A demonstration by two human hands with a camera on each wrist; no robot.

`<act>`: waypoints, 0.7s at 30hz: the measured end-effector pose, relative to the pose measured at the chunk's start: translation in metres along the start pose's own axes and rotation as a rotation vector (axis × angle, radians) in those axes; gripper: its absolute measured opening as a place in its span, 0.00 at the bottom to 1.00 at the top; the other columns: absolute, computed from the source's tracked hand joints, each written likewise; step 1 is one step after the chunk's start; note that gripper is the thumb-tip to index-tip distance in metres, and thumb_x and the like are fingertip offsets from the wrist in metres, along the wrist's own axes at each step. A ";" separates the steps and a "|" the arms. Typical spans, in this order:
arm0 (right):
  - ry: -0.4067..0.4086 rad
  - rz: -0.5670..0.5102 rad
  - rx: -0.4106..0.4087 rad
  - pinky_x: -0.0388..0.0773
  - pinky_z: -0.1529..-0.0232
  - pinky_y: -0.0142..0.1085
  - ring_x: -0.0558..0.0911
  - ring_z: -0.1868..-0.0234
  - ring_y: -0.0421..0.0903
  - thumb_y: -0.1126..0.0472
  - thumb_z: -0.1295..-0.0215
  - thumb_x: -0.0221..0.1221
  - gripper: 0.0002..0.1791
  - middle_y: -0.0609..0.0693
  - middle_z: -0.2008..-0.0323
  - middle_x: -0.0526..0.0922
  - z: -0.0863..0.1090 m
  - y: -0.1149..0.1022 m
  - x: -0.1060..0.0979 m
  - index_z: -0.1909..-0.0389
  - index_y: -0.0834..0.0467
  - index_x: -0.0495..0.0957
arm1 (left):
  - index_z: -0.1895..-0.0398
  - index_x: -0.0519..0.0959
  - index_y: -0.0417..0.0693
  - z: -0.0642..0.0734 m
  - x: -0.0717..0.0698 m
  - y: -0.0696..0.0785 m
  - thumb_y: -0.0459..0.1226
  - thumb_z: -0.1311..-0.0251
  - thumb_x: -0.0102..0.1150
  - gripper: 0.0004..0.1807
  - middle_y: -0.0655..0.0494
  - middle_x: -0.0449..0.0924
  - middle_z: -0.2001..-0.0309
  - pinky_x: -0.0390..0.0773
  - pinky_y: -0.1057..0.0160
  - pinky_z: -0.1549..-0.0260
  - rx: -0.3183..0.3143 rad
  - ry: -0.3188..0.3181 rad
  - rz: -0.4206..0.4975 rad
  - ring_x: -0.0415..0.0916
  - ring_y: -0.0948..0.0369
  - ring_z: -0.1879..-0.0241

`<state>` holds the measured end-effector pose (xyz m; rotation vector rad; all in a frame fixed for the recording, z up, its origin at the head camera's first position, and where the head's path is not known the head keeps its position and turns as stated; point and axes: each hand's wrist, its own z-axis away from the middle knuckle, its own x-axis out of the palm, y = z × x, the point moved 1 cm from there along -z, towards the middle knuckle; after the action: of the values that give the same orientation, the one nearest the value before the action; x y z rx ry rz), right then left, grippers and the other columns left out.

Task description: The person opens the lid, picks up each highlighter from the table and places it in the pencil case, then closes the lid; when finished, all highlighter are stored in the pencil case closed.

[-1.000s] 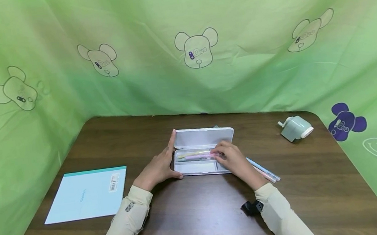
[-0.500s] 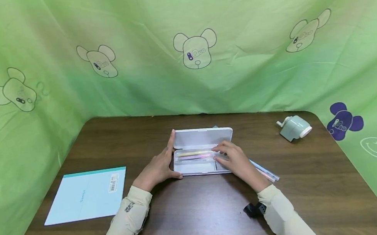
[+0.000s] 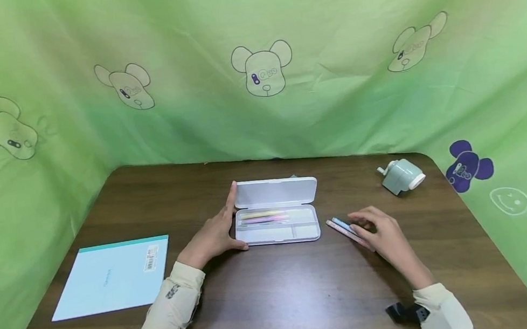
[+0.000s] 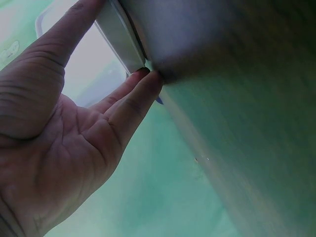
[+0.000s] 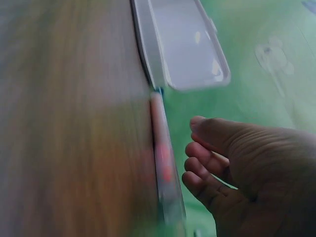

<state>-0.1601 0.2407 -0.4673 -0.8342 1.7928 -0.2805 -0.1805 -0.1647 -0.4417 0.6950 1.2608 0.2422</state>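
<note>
A white pencil case [image 3: 306,230] lies with its lid [image 3: 276,192] raised in the middle of the table, in the head view. Yellow and purple pens [image 3: 263,218] rest in its rear compartment. My left hand [image 3: 211,240] braces the case's left end, with thumb at the front corner and straight index finger along the lid's edge. Over on the right, my right hand [image 3: 382,232] hovers above a pink pen [image 3: 349,233] and a blue pen [image 3: 341,224]. Its fingers are loosely bent and hold nothing; in the right wrist view a gap separates them from the pink pen [image 5: 162,133].
A light blue notebook [image 3: 110,279] with a barcode label lies on the left. At the back right stands a grey-green pencil sharpener [image 3: 402,176] with a crank. Green printed cloth [image 3: 190,124] hangs around the brown table [image 3: 279,298].
My right hand has withdrawn from the pencil case and moved right to the loose pens, leaving the yellow and purple pens in the case. My left hand keeps its place on the case.
</note>
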 end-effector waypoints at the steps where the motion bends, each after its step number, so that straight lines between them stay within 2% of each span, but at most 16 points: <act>1: 0.010 -0.001 0.000 0.78 0.63 0.33 0.83 0.65 0.44 0.74 0.39 0.76 0.14 0.48 0.61 0.87 0.004 0.003 -0.004 0.53 0.62 0.91 | 0.13 0.17 0.62 0.000 0.001 0.000 0.40 0.46 0.87 0.85 0.32 0.47 0.15 0.70 0.33 0.30 0.007 0.003 -0.002 0.67 0.30 0.27; 7: 0.033 0.003 0.014 0.73 0.64 0.22 0.81 0.67 0.38 0.76 0.42 0.76 0.14 0.46 0.64 0.87 0.026 0.013 -0.019 0.56 0.62 0.91 | 0.13 0.17 0.60 -0.002 0.004 -0.002 0.39 0.46 0.87 0.85 0.28 0.52 0.17 0.73 0.33 0.33 0.046 0.011 -0.004 0.71 0.30 0.29; 11: -0.019 0.019 0.048 0.76 0.67 0.25 0.78 0.68 0.32 0.77 0.42 0.75 0.13 0.48 0.66 0.86 0.033 0.017 -0.024 0.59 0.61 0.91 | 0.13 0.17 0.60 -0.002 0.003 -0.003 0.39 0.46 0.87 0.85 0.29 0.49 0.16 0.72 0.33 0.31 0.053 0.013 -0.006 0.68 0.30 0.27; 16: -0.099 0.032 0.094 0.78 0.69 0.30 0.77 0.70 0.31 0.75 0.39 0.75 0.10 0.45 0.68 0.84 0.035 0.020 -0.026 0.61 0.59 0.91 | 0.13 0.16 0.61 -0.002 0.003 -0.002 0.38 0.46 0.87 0.85 0.30 0.47 0.15 0.70 0.33 0.30 0.044 0.009 -0.001 0.66 0.31 0.26; 21: -0.086 0.039 0.081 0.77 0.69 0.29 0.77 0.70 0.31 0.75 0.39 0.75 0.09 0.42 0.67 0.83 0.035 0.019 -0.027 0.62 0.59 0.91 | 0.13 0.17 0.59 0.000 0.002 -0.001 0.38 0.46 0.87 0.84 0.31 0.45 0.15 0.68 0.32 0.29 0.043 0.010 0.005 0.65 0.31 0.25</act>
<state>-0.1320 0.2790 -0.4715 -0.7432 1.7043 -0.2857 -0.1804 -0.1642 -0.4436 0.7347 1.2766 0.2231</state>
